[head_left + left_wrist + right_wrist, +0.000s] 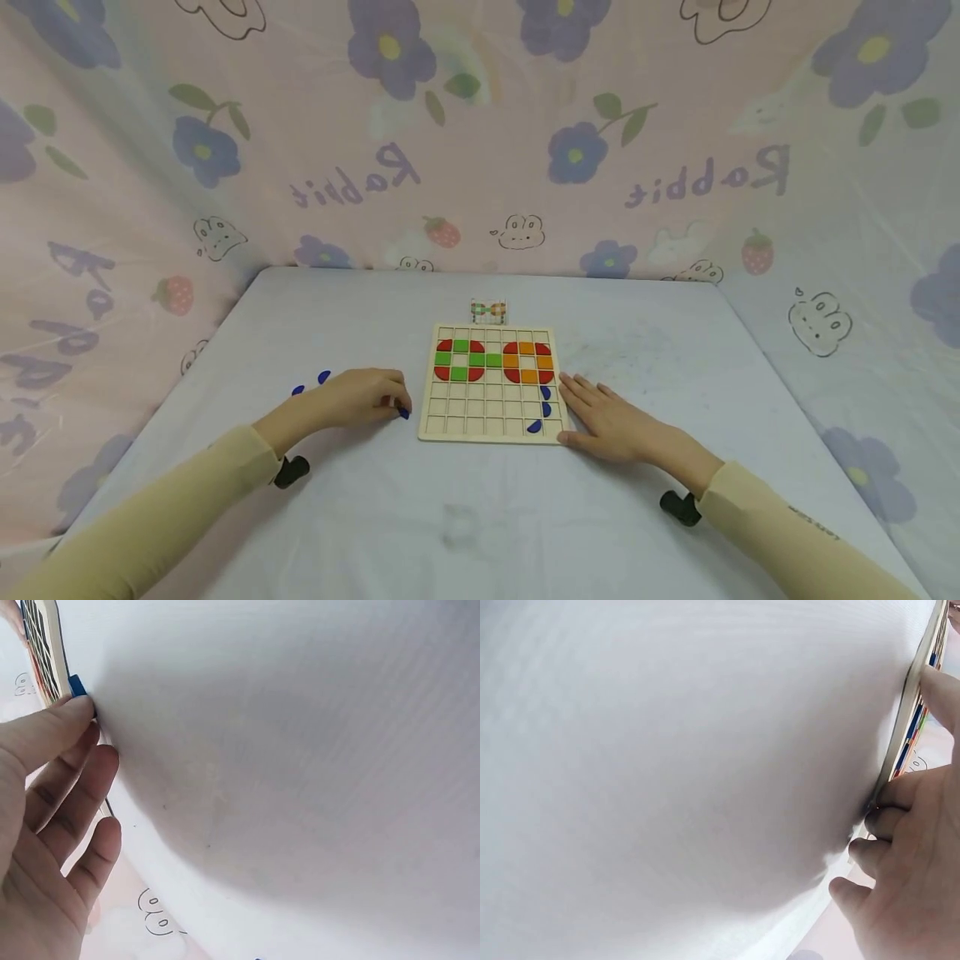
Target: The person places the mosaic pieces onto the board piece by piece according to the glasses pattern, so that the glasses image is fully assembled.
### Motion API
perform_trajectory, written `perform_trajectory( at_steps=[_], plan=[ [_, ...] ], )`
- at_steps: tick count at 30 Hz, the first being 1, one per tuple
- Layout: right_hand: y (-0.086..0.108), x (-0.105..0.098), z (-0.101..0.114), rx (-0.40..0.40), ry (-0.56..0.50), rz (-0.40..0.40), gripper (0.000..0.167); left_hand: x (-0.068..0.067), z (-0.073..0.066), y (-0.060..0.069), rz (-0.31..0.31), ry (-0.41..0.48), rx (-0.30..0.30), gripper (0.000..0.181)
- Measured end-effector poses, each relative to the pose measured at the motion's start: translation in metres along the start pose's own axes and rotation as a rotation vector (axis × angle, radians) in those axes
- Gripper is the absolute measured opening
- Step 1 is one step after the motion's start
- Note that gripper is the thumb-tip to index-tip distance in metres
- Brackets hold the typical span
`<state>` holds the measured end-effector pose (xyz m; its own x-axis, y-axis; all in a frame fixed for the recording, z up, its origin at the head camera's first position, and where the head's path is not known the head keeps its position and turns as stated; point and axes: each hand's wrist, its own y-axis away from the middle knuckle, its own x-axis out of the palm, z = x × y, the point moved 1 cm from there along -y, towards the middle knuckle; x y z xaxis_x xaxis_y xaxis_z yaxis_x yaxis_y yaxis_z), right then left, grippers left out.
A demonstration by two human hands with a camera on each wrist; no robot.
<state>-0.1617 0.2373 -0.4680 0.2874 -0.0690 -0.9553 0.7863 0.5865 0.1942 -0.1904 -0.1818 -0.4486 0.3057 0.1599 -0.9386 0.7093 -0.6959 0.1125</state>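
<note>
A square wooden grid board [457, 427] lies flat at the middle of the table. Red, green and orange pieces form two rings in its upper rows, joined by a green square [493, 360]. Down the lower right of the grid sit three blue half-round pieces [546, 410]. My left hand [367, 398] is left of the board and pinches another blue half-round piece [78, 687] between thumb and fingers, just above the table. On the other side my right hand [611, 421] lies with its fingers extended, fingertips and thumb touching the board's right edge.
Behind the board stands a small pattern card [489, 312] with a similar design. Two loose blue half-round pieces [324, 377] lie on the white table [480, 533] beyond my left forearm. Printed cloth [480, 125] hangs around the back and sides.
</note>
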Motion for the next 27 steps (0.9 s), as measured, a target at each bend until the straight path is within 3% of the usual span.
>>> perform_trajectory(
  at_steps=[6, 13, 17, 23, 27],
  plan=[
    [0.0005, 0.0, 0.0001, -0.001, 0.002, -0.005, 0.084, 0.0036, 0.0037, 0.0003, -0.024, -0.018, -0.029, 0.009],
    [0.0007, 0.0007, -0.0005, -0.004, 0.009, -0.012, 0.084, 0.0026, 0.0027, 0.0031, -0.01, 0.013, -0.057, 0.009],
    [-0.0005, 0.0015, -0.001, -0.002, 0.011, -0.003, 0.085, 0.0014, 0.002, 0.0044, -0.008, 0.042, -0.029, 0.016],
    [-0.0011, 0.0015, -0.001, -0.001, 0.012, 0.003, 0.086, 0.0015, 0.0, 0.0047, 0.012, 0.045, 0.058, 0.027],
    [0.0, 0.0018, -0.0015, 0.005, 0.012, 0.005, 0.086, 0.0017, -0.001, 0.0045, 0.012, 0.024, 0.066, 0.027]
  ],
)
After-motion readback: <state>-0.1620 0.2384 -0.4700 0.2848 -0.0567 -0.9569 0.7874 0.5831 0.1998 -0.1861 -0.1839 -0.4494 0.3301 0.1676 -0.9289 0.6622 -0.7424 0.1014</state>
